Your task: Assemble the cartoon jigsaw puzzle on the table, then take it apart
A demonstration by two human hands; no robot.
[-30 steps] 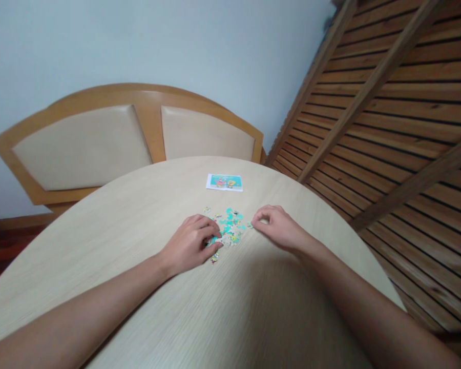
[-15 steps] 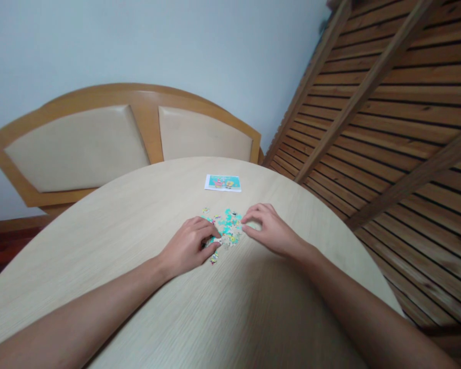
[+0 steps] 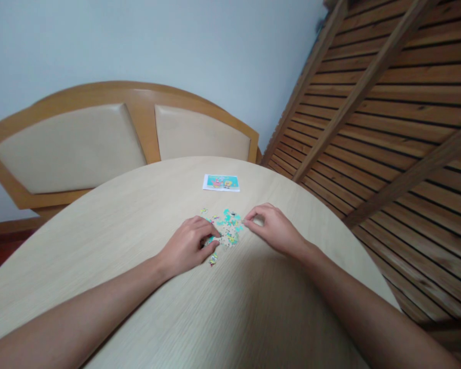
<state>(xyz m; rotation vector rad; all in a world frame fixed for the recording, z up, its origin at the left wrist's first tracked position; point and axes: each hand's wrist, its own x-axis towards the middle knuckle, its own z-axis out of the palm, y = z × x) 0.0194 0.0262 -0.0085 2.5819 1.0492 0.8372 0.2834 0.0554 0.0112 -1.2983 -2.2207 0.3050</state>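
Note:
A loose heap of small jigsaw puzzle pieces (image 3: 230, 237), turquoise, yellow and pale, lies on the round table between my hands. My left hand (image 3: 192, 241) rests at the heap's left side, its fingers curved and a small gap showing between thumb and index fingertip. Some pieces are partly hidden under its fingers. At the right edge of the heap, my right hand (image 3: 273, 227) pinches a small puzzle piece (image 3: 243, 221) between thumb and index finger. A few joined or overlapping yellowish pieces (image 3: 213, 260) lie just below my left thumb.
Beyond the heap lies a small picture sheet (image 3: 223, 183) with cartoon figures on turquoise. The pale wooden table (image 3: 146, 205) has a curved far edge. Behind it stands a padded wooden chair back (image 3: 138, 123) against the wall, and a slatted wooden structure (image 3: 369, 128) slopes at right.
The thumb and index finger of my right hand have come together at the heap's right edge. My left hand stays almost where it was. The view has shifted slightly.

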